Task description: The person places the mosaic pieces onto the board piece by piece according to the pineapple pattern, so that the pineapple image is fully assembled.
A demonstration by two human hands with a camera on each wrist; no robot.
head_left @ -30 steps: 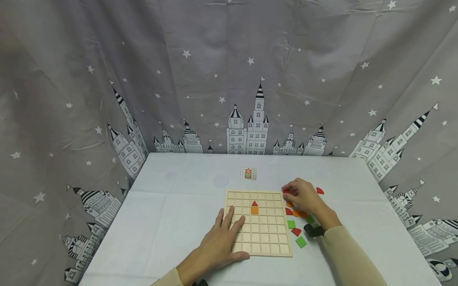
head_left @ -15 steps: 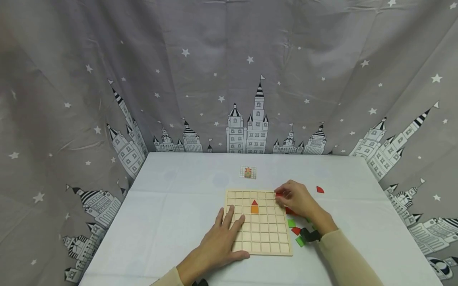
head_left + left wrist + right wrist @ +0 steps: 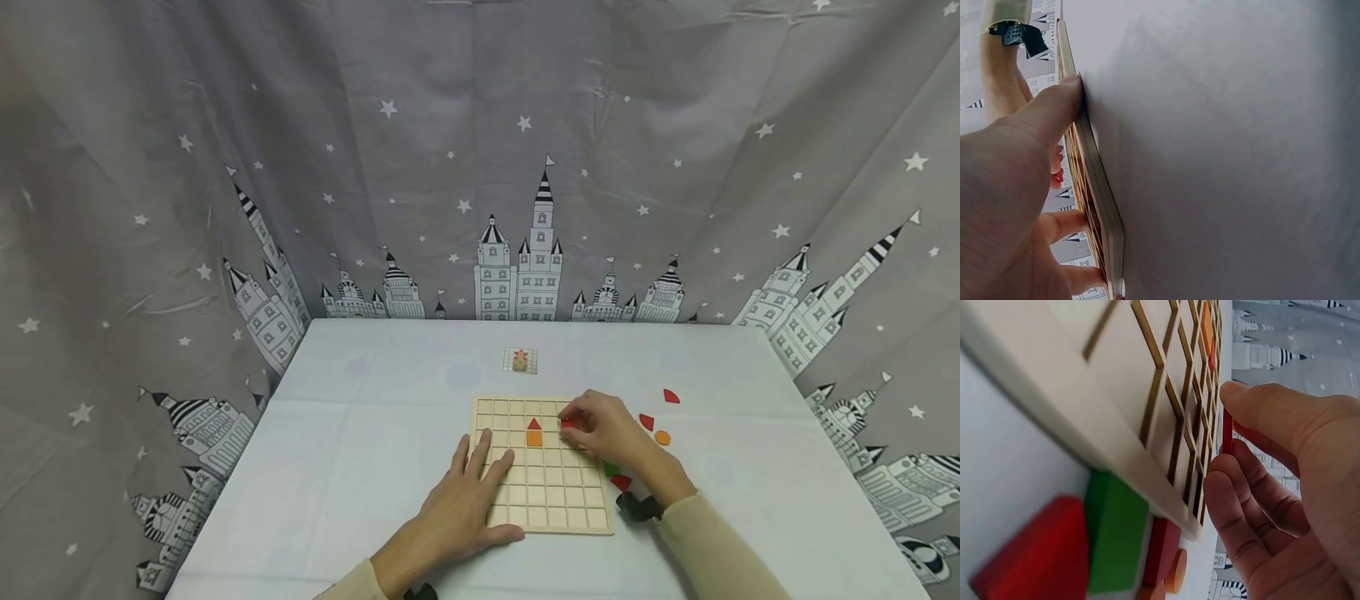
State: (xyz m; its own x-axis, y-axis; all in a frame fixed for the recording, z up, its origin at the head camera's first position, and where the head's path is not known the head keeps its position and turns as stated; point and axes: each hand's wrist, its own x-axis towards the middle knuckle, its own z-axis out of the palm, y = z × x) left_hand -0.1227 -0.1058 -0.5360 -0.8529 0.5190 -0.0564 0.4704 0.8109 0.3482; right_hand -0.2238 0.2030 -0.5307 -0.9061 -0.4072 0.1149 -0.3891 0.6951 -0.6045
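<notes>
A wooden grid board (image 3: pixel 555 500) lies on the white table, a red triangle (image 3: pixel 534 424) and an orange square (image 3: pixel 534 438) set in neighbouring cells. My left hand (image 3: pixel 465 508) rests on the board's left side with fingers spread; in the left wrist view its thumb (image 3: pixel 1054 103) lies along the near edge. Between thumb and fingers, my right hand (image 3: pixel 611 433) pinches a small red piece (image 3: pixel 1227 431) over the board's upper right cells. Most of that piece is covered by the fingers, so I cannot tell its full shape.
Right of the board lie a green square (image 3: pixel 612 469), a red quarter-circle (image 3: pixel 621 482), an orange disc (image 3: pixel 662 437) and more red pieces (image 3: pixel 671 396). The right forearm partly covers this group. A small pattern card (image 3: pixel 520 360) lies behind the board.
My right hand has carried the red piece leftward from the loose pieces to over the board, uncovering a red piece and an orange disc. The left hand has stayed in place.
</notes>
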